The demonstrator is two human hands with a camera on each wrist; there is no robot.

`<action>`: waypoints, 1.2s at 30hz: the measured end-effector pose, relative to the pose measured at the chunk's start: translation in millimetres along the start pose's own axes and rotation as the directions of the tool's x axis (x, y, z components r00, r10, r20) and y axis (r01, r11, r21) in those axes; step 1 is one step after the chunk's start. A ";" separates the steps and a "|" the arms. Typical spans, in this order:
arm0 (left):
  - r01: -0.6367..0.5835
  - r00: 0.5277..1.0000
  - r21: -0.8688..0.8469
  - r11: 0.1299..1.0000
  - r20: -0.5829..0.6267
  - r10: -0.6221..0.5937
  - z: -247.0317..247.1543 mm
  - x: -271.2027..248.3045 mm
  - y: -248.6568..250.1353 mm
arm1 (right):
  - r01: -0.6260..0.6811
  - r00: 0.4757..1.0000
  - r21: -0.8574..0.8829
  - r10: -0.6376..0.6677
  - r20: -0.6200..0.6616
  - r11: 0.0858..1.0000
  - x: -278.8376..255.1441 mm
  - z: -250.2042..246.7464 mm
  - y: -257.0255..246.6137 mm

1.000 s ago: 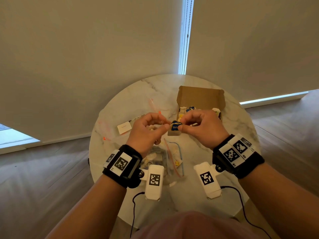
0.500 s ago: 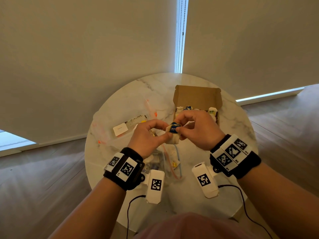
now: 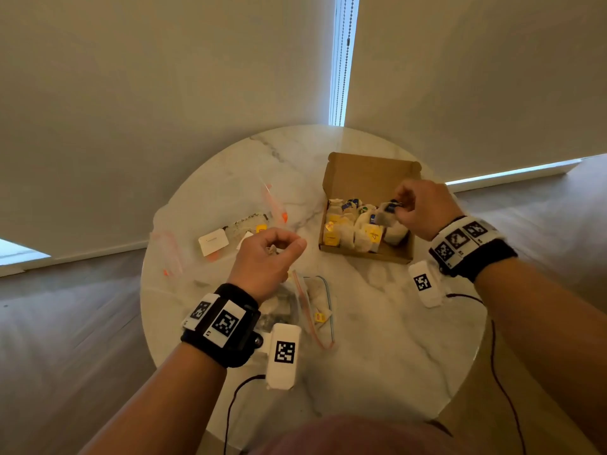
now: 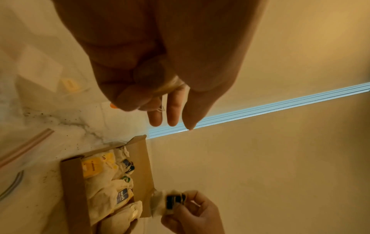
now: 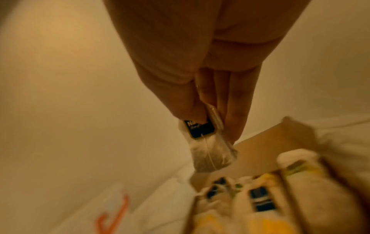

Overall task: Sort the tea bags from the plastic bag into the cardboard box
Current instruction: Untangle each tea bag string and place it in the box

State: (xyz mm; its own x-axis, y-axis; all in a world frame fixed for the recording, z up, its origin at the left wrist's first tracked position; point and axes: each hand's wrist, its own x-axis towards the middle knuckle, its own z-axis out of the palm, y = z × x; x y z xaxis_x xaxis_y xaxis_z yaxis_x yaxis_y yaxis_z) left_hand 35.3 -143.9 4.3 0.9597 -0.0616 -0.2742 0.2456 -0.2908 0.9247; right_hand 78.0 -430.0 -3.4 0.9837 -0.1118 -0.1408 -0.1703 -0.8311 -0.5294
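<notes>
An open cardboard box (image 3: 364, 255) (image 4: 74, 190) (image 5: 260, 139) holds several pale tea bags with yellow and blue tags. My right hand (image 3: 399, 206) (image 5: 212, 120) hovers over the box's right end and pinches a tea bag with a dark blue tag (image 3: 387, 211) (image 5: 210, 152) (image 4: 172, 202); the bag dangles below the fingers. My left hand (image 3: 282, 244) (image 4: 160, 95) hangs curled above the table's middle, left of the box, with a small pale tea bag (image 3: 272, 249) tucked in it, mostly hidden. The clear plastic bag (image 3: 312, 300) lies near me with tea bags inside.
The round marble table (image 3: 394, 339) stands against a wall with blinds. Empty clear bags with orange zips (image 3: 169, 254) (image 3: 276, 205) and a white card (image 3: 213, 242) lie at the left. Cables trail from the wrist cameras over the near edge.
Both hands were pinching the blue-tagged tea bag together. The left let go, and the right carried the bag rightward and away to over the box.
</notes>
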 end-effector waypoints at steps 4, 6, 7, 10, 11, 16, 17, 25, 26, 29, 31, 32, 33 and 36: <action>0.041 0.999 -0.007 0.999 0.007 -0.041 1.7 5.4 -3.2 | -0.103 0.987 -0.190 0.123 0.101 0.977 23.7 11.4 36.5; 0.056 0.998 -0.001 0.998 0.006 -0.056 3.0 8.5 -4.0 | -0.085 0.969 -0.284 0.145 0.201 0.955 28.7 22.9 44.6; 0.063 0.998 0.001 0.998 0.004 -0.063 3.6 9.6 -4.3 | -0.062 0.960 -0.315 0.143 0.242 0.947 30.1 29.3 47.3; 0.080 0.997 0.004 0.997 0.004 -0.080 4.7 12.3 -4.9 | -0.009 0.943 -0.371 0.132 0.307 0.929 32.8 49.2 54.6; 0.084 0.996 0.005 0.996 0.006 -0.084 5.0 12.7 -4.9 | -0.006 0.937 -0.393 0.143 0.319 0.919 33.3 54.4 56.1; 0.082 0.996 0.006 0.997 0.017 -0.082 4.5 14.7 -4.2 | -0.030 0.925 -0.471 0.203 0.321 0.882 34.2 70.1 60.6; 0.077 0.997 0.010 0.997 0.017 -0.077 4.1 14.7 -4.4 | -0.041 0.930 -0.490 0.213 0.300 0.871 34.2 71.7 61.5; 0.081 0.997 -0.001 0.997 0.015 -0.081 2.9 12.7 -5.5 | -0.132 0.966 -0.473 0.221 0.136 0.871 35.6 77.6 69.3; 0.080 0.997 0.000 0.997 0.015 -0.080 2.8 12.3 -5.5 | -0.140 0.968 -0.458 0.219 0.123 0.878 35.7 78.3 69.8; 0.081 0.997 0.006 0.997 0.008 -0.081 2.1 9.2 -4.8 | -0.201 0.969 -0.381 0.241 0.061 0.903 34.7 80.1 72.6; 0.084 0.996 0.006 0.996 0.000 -0.084 1.3 7.0 -4.6 | -0.242 0.963 -0.318 0.266 0.034 0.916 32.8 80.0 74.6; 0.086 0.996 -0.002 0.996 -0.003 -0.086 0.8 5.8 -4.1 | -0.248 0.962 -0.302 0.271 0.036 0.920 31.8 79.6 75.5; 0.091 0.996 -0.016 0.996 -0.005 -0.091 0.5 4.9 -3.6 | -0.249 0.961 -0.293 0.273 0.041 0.923 30.4 79.0 76.3; 0.135 0.991 -0.071 0.988 0.002 -0.135 0.6 3.2 -2.1 | -0.268 0.959 -0.265 0.283 0.022 0.926 25.1 75.8 76.1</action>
State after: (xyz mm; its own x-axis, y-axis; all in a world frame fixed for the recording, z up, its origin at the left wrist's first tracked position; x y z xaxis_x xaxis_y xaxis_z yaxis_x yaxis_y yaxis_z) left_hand 37.8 -144.1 1.4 0.9174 -0.0234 -0.3972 0.3819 -0.2278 0.8957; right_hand 85.3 -454.8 -110.6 0.8935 -0.3306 -0.3038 -0.4056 -0.8844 -0.2306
